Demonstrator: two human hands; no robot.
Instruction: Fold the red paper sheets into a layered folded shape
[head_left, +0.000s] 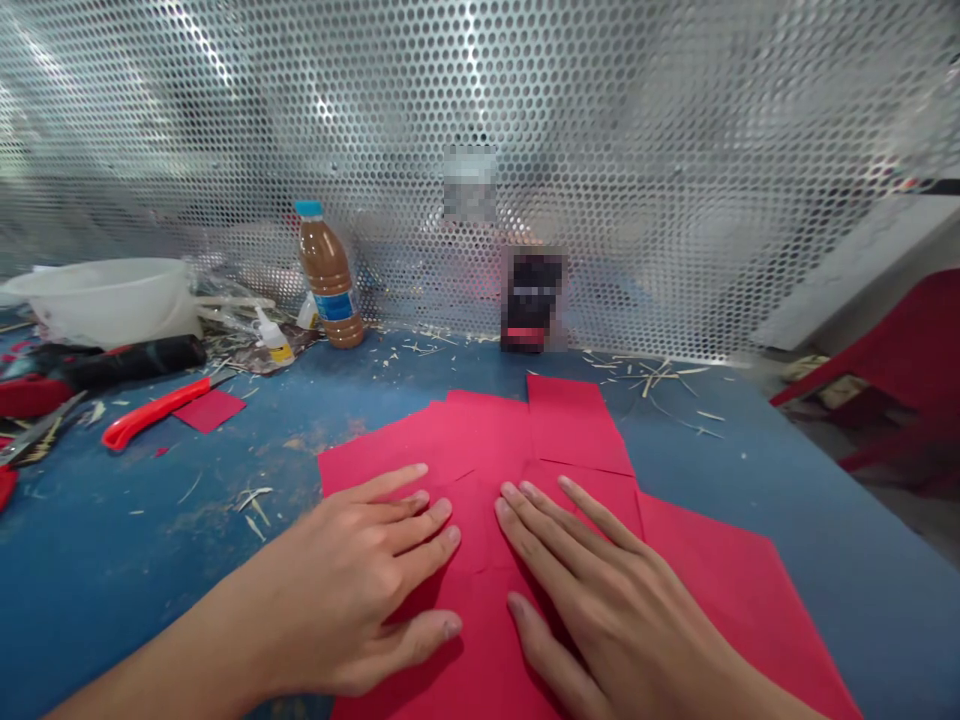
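Note:
Several overlapping pieces of red paper (491,430) lie flat on the blue table in front of me. My left hand (375,570) rests palm down on the left part of the paper, fingers stretched and apart. Palm down on the right part, my right hand (600,590) has its fingers extended and holds nothing. Between the two sets of fingertips runs a strip of red paper with faint seams. A separate red rectangle (577,425) overlaps the far right edge of the pile. The paper under both palms is hidden.
To the left lie a red-handled knife (157,412), a small red paper square (210,410), scissors (37,435), and a glue bottle (274,338). Behind them stand a white tub (112,300) and a brown drink bottle (328,280). A perforated metal panel (637,200) borders the blue table (862,540).

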